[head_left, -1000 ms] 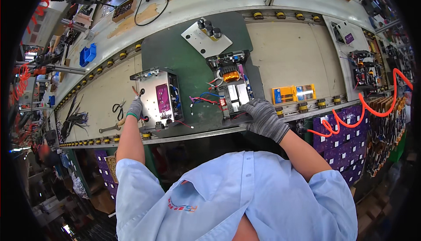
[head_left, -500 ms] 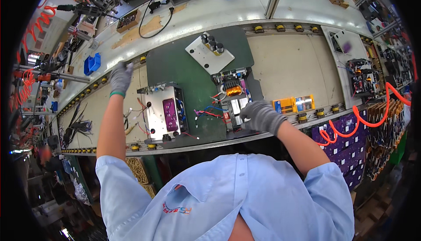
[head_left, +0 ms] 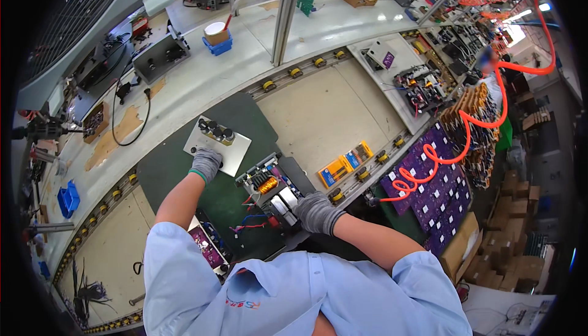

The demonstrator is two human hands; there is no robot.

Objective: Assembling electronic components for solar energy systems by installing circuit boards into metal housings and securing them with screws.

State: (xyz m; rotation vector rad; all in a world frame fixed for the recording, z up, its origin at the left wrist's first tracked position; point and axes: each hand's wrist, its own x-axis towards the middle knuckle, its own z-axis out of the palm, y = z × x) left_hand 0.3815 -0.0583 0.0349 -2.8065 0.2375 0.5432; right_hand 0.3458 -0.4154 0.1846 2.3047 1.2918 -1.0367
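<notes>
My left hand, in a grey glove, is at the near-left corner of a flat silver metal plate, its fingers closed at the edge. Black cylindrical capacitors stand on that plate's far side. My right hand, also gloved, has its fingers curled at the right edge of an open electronic assembly with a copper coil, silver blocks and loose red and blue wires; its fingertips are partly hidden. Partly behind my left arm sits a second metal-cased unit with a purple circuit board.
A green work board lies under these parts on the roller conveyor. Yellow-orange packs rest to the right. A coiled orange hose hangs over purple boards. At the back stands a blue bin.
My left hand has come from the far left, over the conveyor, to the metal plate. My right hand stays at the assembly's right edge. The view has turned to the right.
</notes>
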